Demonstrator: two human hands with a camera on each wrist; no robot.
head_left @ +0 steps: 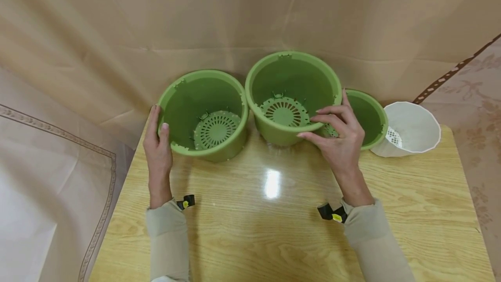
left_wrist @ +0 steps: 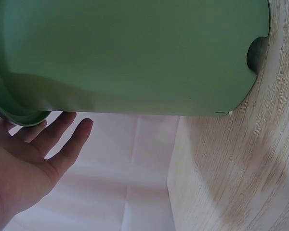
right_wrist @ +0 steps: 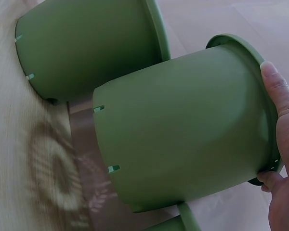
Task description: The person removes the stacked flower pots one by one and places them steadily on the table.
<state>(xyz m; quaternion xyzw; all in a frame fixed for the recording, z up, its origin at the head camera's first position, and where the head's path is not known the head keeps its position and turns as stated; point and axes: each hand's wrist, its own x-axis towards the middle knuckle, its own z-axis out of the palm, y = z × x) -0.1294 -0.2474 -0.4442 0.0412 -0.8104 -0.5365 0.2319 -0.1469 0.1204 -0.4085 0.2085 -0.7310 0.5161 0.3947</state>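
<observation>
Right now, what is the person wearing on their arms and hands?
Both arms have long beige sleeves reaching the wrists. The left hand and right hand are bare, with no gloves or rings showing. A small black clip with a yellow spot sits at each wrist.

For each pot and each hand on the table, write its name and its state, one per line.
left green pot: tilted toward the camera, empty, touched at its rim.
middle green pot: tilted, empty, gripped at its rim.
right green pot: tilted, partly hidden.
white pot: tipped over, empty.
left hand: fingers straight against the pot.
right hand: fingers curled over the rim.
</observation>
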